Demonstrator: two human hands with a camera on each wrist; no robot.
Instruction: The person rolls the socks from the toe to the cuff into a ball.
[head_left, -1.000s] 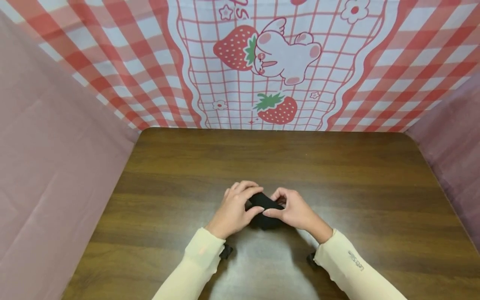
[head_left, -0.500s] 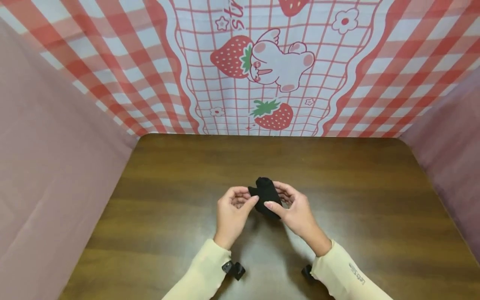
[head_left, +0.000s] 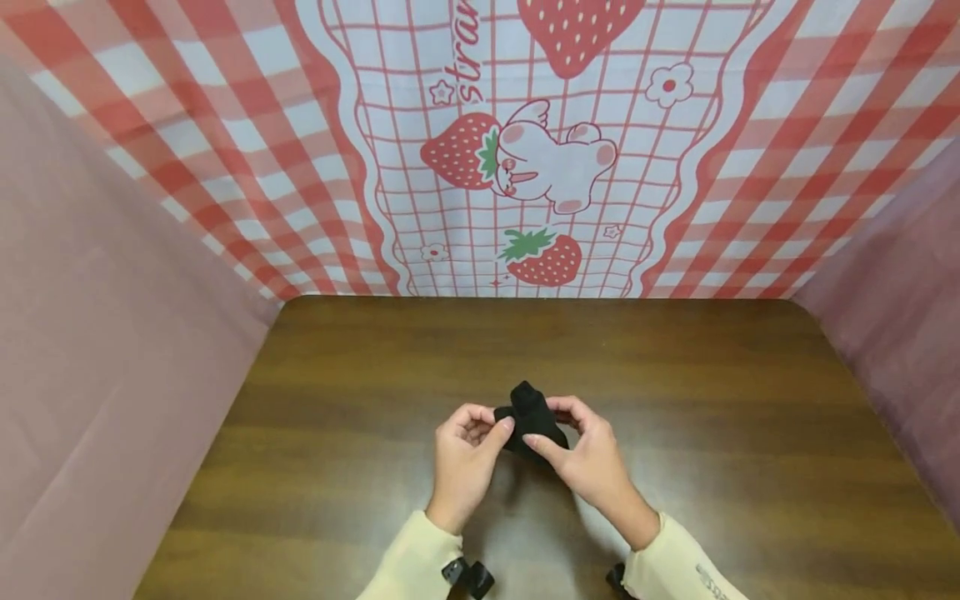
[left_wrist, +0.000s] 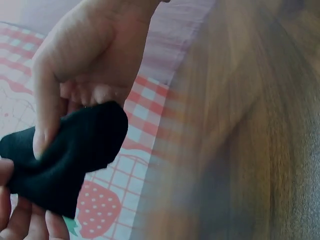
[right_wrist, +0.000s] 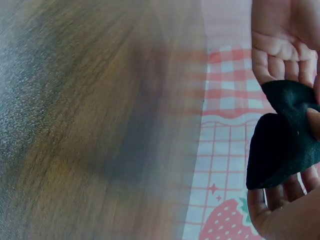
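Observation:
A small black sock (head_left: 538, 425), folded and bunched, is held between both hands above the table. My left hand (head_left: 467, 462) pinches its left edge between thumb and fingers. On the other side, my right hand (head_left: 598, 467) grips the sock, thumb across the front and fingers behind it. A narrow rounded end of the fabric sticks up between the hands. In the left wrist view the sock (left_wrist: 60, 155) spreads between the right hand (left_wrist: 92, 50) and the left fingertips (left_wrist: 22, 220). The right wrist view shows an open fold in the sock (right_wrist: 285, 140).
A brown wooden table (head_left: 375, 358) lies beneath the hands. Behind it hangs a red-and-white checked curtain (head_left: 292, 167) with strawberry prints. Pink cloth hangs on the left (head_left: 112, 333) and on the right (head_left: 892, 292). A black wrist camera (head_left: 468, 577) is strapped at the left sleeve.
Earlier the hands covered most of the sock, fingers over its top. Since then they have shifted to its sides, and one end of the fabric points up. The head view has tilted upward.

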